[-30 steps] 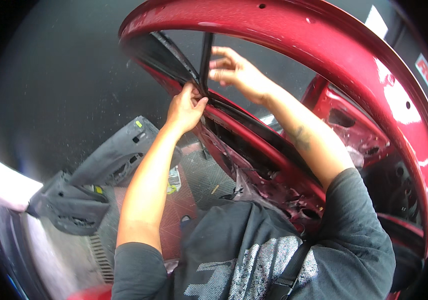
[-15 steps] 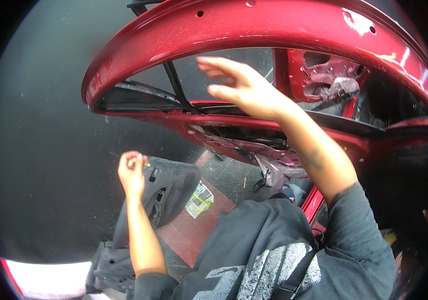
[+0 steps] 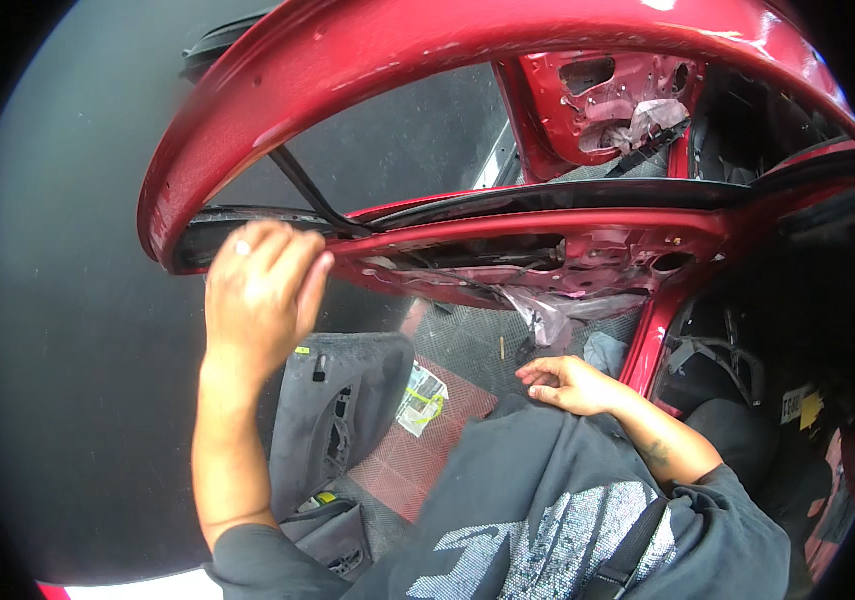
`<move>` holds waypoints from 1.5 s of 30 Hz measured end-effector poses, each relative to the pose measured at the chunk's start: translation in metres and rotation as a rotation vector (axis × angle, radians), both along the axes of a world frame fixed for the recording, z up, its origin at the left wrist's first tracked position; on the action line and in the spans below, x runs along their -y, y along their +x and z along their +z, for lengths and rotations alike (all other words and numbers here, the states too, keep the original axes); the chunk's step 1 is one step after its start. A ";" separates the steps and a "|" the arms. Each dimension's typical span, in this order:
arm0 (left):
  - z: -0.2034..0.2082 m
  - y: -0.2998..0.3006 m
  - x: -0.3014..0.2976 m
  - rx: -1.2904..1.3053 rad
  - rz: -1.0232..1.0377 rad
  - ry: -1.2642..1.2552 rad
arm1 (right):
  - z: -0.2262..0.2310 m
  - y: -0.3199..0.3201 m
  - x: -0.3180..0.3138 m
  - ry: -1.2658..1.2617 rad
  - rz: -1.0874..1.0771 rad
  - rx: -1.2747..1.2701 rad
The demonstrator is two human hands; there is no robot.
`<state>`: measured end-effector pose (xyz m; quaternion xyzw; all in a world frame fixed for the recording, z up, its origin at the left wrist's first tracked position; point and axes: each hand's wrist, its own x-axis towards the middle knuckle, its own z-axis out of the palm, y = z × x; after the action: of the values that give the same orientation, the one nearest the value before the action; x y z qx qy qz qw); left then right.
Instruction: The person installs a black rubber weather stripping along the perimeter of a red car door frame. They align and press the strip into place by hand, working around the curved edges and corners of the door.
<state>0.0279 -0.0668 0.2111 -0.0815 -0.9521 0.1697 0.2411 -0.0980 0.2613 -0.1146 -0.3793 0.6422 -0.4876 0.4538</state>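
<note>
My left hand [image 3: 263, 290] is raised in front of the rear lower corner of the red door's window frame [image 3: 160, 190]. Its fingers are curled over and closed, with a small pale spot near the knuckles; whatever they hold, if anything, is hidden. Whether it touches the door, I cannot tell. Low by my shirt, my right hand [image 3: 573, 387] hangs with fingers loosely bent and apart, nothing visible in it. Beyond both hands is the stripped inner side of the red car door [image 3: 638, 240], with crumpled clear plastic sheeting [image 3: 548, 312] hanging from it.
A grey door trim panel [image 3: 323, 420] leans against the dark wall [image 3: 78, 300] at my left, another dark panel [image 3: 333, 540] below it. A newspaper sheet [image 3: 423, 400] lies on the grated floor [image 3: 408, 465]. Another stripped red door [image 3: 598, 110] stands farther off. The car's dark interior [image 3: 748, 320] is at right.
My right hand has dropped from the window opening to beside my shirt. My left hand has risen from the trim panel's top edge to the window frame corner. The view has shifted slightly.
</note>
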 end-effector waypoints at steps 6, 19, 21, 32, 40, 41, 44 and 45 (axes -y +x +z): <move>0.016 -0.073 0.014 0.262 0.181 -0.439 | -0.005 -0.018 -0.011 -0.006 0.035 0.106; -0.001 -0.070 -0.012 0.555 0.307 -0.868 | -0.045 -0.039 -0.027 -0.018 -0.006 0.202; -0.003 -0.069 -0.015 0.592 0.371 -0.848 | -0.045 -0.035 -0.021 -0.042 -0.005 0.187; 0.012 -0.125 0.008 0.599 0.689 -0.650 | -0.057 -0.040 -0.018 -0.051 -0.002 0.172; -0.001 -0.128 0.009 0.672 0.623 -0.628 | -0.069 -0.049 -0.029 -0.080 -0.136 0.241; 0.003 -0.123 0.014 0.651 0.586 -0.644 | -0.072 -0.049 -0.029 -0.093 -0.146 0.245; 0.012 -0.110 0.029 0.604 0.511 -0.662 | -0.092 -0.053 -0.032 -0.090 -0.203 0.235; 0.017 -0.103 0.027 0.583 0.508 -0.683 | -0.110 -0.055 -0.032 -0.064 -0.224 0.272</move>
<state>-0.0756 -0.0942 0.2286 0.0343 -0.8596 0.4946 -0.1237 -0.1528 0.2928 -0.2244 -0.2504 0.5972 -0.6020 0.4671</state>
